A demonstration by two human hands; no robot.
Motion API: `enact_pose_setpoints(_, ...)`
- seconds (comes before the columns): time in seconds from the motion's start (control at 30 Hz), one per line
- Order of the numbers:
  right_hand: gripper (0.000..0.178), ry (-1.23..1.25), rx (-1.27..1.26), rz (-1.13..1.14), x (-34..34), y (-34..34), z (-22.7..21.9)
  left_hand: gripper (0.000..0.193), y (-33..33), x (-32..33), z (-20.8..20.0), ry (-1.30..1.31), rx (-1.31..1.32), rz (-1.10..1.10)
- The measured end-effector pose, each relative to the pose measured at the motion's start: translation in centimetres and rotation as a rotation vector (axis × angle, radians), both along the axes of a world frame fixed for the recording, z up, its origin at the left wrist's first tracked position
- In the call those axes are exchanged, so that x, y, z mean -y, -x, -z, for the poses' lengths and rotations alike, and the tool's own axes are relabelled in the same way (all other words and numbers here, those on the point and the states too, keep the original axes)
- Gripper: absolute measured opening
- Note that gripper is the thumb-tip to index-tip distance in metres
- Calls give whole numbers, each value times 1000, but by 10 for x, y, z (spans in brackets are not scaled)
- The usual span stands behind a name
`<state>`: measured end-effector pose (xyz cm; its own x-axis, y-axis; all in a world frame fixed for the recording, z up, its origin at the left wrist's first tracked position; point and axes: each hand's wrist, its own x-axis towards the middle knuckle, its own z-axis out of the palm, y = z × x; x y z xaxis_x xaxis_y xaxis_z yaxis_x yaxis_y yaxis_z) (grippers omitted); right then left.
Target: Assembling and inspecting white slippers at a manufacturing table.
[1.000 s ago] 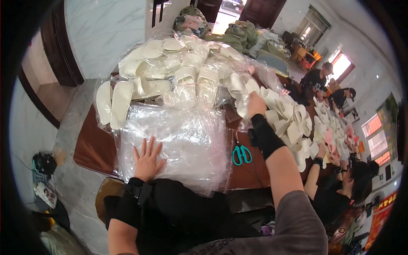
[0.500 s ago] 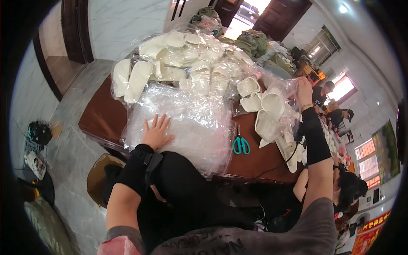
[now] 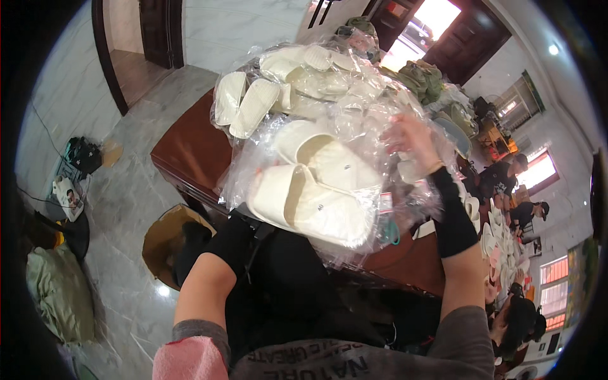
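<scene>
A pair of cream slippers (image 3: 316, 190) in a clear plastic bag lies tilted in front of me, above the stack of clear plastic bags (image 3: 235, 183). My left hand (image 3: 258, 170) is at their left side, almost wholly covered by slippers and plastic; only a bit of skin shows, so its grip is hidden. Beyond the slippers' right end, my right hand (image 3: 411, 140) is raised over the bagged pile, blurred, its fingers apart with nothing plainly held. Teal-handled scissors (image 3: 391, 233) show partly through plastic beside the slippers.
More bagged cream slippers (image 3: 253, 104) are heaped across the far side of the brown table (image 3: 193, 149). An open cardboard box (image 3: 166, 244) stands on the floor at left, near a green sack (image 3: 57, 291). Other people (image 3: 506, 174) sit along the right.
The bagged slippers have come from the right to in front of me. My right hand has moved left, away from them. My left hand, earlier flat on the bags, is now mostly hidden.
</scene>
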<state>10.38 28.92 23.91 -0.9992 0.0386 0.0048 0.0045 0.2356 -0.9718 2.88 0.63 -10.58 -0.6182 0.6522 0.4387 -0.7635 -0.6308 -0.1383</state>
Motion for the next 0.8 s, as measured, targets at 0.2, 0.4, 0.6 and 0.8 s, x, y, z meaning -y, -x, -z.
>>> enact_pose_setpoints(0.2, 24, -265, 43, 227, -75, -6, 121, 63, 19, -44, -15, 11, 13, 47)
enact_pose_setpoints(0.4, 23, 12, 295, 279, -50, -92, 150, 65, 9, -17, -6, 19, 31, 78)
enact_pose_setpoints(0.6, 16, -285, 277, 140, 5, -125, 158, 67, 11, -27, -10, 6, 24, 98)
enact_pose_setpoints(0.8, 20, -734, -120, 244, 49, -101, 153, 68, 8, -17, -12, -13, -25, 76)
